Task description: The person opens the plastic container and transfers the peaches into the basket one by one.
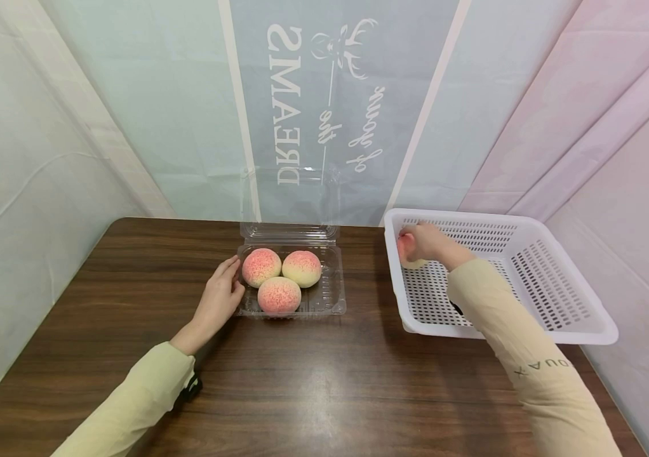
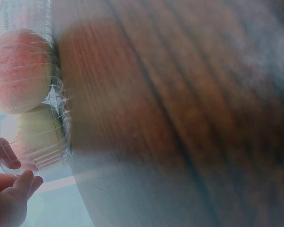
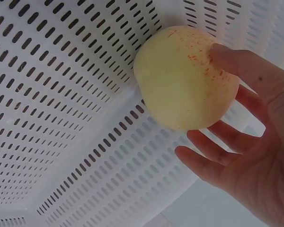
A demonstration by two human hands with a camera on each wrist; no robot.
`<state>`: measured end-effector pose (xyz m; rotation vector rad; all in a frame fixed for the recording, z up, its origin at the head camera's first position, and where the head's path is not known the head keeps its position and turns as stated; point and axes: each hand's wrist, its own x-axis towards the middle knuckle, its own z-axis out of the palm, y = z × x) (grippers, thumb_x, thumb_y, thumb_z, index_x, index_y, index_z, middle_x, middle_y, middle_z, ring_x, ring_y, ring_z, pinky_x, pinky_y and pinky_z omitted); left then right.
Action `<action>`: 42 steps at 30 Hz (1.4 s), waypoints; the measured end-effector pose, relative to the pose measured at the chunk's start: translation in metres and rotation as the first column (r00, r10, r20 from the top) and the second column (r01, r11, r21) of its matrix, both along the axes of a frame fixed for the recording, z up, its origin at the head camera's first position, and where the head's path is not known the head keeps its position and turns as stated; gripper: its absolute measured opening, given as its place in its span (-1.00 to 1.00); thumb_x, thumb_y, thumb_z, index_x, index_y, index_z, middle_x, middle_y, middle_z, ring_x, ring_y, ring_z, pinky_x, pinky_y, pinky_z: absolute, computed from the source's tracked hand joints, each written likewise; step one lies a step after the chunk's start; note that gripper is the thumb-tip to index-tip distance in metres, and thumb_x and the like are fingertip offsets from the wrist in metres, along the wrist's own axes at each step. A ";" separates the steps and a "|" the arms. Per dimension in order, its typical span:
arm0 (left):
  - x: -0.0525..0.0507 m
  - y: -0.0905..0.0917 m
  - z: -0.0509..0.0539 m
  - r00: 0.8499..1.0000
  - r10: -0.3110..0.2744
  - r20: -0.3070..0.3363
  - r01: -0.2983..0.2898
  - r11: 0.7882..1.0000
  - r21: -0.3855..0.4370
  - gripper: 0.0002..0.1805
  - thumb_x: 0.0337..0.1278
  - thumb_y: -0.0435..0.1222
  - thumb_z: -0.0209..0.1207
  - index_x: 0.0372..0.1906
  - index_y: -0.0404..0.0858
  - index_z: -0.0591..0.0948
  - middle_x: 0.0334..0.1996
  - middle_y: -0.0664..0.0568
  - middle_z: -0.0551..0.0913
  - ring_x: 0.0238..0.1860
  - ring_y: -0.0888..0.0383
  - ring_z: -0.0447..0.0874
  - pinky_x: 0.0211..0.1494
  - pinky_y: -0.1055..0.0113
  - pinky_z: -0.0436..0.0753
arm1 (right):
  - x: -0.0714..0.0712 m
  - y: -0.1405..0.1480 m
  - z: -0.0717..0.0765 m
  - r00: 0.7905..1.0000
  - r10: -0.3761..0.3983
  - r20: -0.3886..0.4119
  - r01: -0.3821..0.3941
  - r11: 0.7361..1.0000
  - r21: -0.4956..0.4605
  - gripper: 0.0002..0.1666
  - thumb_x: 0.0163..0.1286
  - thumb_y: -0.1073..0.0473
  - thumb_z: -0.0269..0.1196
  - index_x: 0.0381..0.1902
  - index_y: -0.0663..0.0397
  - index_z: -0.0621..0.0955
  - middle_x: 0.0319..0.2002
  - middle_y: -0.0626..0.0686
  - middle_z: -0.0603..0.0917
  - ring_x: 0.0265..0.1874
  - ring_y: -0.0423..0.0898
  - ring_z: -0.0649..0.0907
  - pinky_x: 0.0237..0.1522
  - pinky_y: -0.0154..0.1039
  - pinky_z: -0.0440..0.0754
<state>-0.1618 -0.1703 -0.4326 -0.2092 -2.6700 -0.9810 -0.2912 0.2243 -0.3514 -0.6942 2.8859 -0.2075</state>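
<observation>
Container on the left, basket on the right, both on one table (image 1: 301, 381)
Three peaches (image 1: 280, 296) sit in the container (image 1: 333, 287), one in front, two behind; its lid (image 1: 290, 206) rises behind them, before the backdrop (image 1: 187, 127); the left hand (image 1: 218, 298) rests at its left side; well apart, a fourth peach (image 3: 185, 78) is in the left end of the basket (image 1: 582, 336), in the right hand (image 1: 430, 243).

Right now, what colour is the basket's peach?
The peach is yellow and pink, speckled red: best in right wrist view.
</observation>
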 end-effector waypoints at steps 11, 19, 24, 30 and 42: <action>0.000 0.000 0.000 1.000 -0.002 -0.017 0.002 1.000 0.013 -0.51 -0.02 -0.59 -0.01 0.12 -0.66 0.34 0.18 -0.36 0.31 0.03 -0.14 0.48 -0.07 0.12 0.59 | -0.001 0.003 0.010 1.000 0.022 -0.007 -0.022 0.999 -0.031 -0.43 -0.12 0.36 0.32 -0.04 0.33 0.52 -0.16 0.36 0.53 -0.10 0.26 0.46 -0.02 0.12 0.43; 0.000 -0.001 -0.001 1.000 -0.006 -0.021 0.006 1.000 0.015 -0.51 -0.02 -0.59 0.00 0.12 -0.66 0.34 0.18 -0.36 0.31 0.03 -0.15 0.48 -0.05 0.11 0.58 | 0.003 0.001 0.019 1.000 -0.005 0.014 0.005 1.000 -0.010 -0.41 -0.04 0.31 0.32 0.03 0.32 0.50 -0.07 0.40 0.48 -0.03 0.31 0.44 0.04 0.15 0.39; -0.001 -0.001 -0.001 1.000 -0.006 -0.023 0.007 1.000 0.009 -0.51 -0.01 -0.59 0.00 0.12 -0.66 0.34 0.18 -0.36 0.31 0.03 -0.15 0.48 -0.05 0.12 0.58 | 0.005 -0.001 0.024 1.000 -0.008 0.008 0.008 1.000 -0.002 -0.42 -0.02 0.32 0.31 0.03 0.34 0.49 -0.05 0.42 0.46 -0.03 0.33 0.44 0.03 0.15 0.40; -0.001 -0.001 0.000 1.000 -0.005 -0.026 0.005 1.000 0.008 -0.51 -0.02 -0.60 0.00 0.12 -0.66 0.34 0.18 -0.36 0.31 0.02 -0.15 0.48 -0.06 0.12 0.59 | 0.007 -0.002 0.029 1.000 0.004 -0.001 -0.004 1.000 0.011 -0.42 -0.01 0.33 0.30 0.03 0.35 0.49 -0.05 0.42 0.46 -0.05 0.30 0.45 0.01 0.13 0.42; 0.000 -0.001 -0.001 1.000 -0.006 -0.015 0.006 1.000 0.016 -0.51 -0.02 -0.60 0.00 0.12 -0.66 0.34 0.18 -0.37 0.31 0.03 -0.15 0.48 -0.05 0.12 0.58 | 0.010 -0.007 0.032 1.000 0.020 -0.007 -0.020 0.999 0.029 -0.42 0.02 0.31 0.31 0.06 0.32 0.49 -0.01 0.42 0.42 -0.01 0.32 0.42 0.04 0.14 0.40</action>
